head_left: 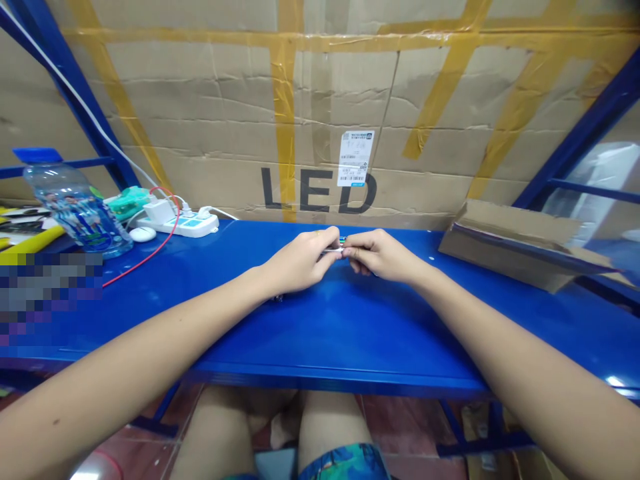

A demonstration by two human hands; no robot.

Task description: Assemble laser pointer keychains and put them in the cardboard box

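Above a blue counter, a person's left hand and right hand meet, a small glinting piece between their fingertips, in front of a carton marked LED. From where I stand, it looks like fine handling in progress, and the next move seems to call for a light, steady grip. Both hands are nearly closed, thumbs and fingers pinching the piece, its details too small to tell.

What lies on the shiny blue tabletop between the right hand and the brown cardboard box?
In the head view, a small white speck lies on the blue tabletop there, nearer the brown cardboard box than the right hand.
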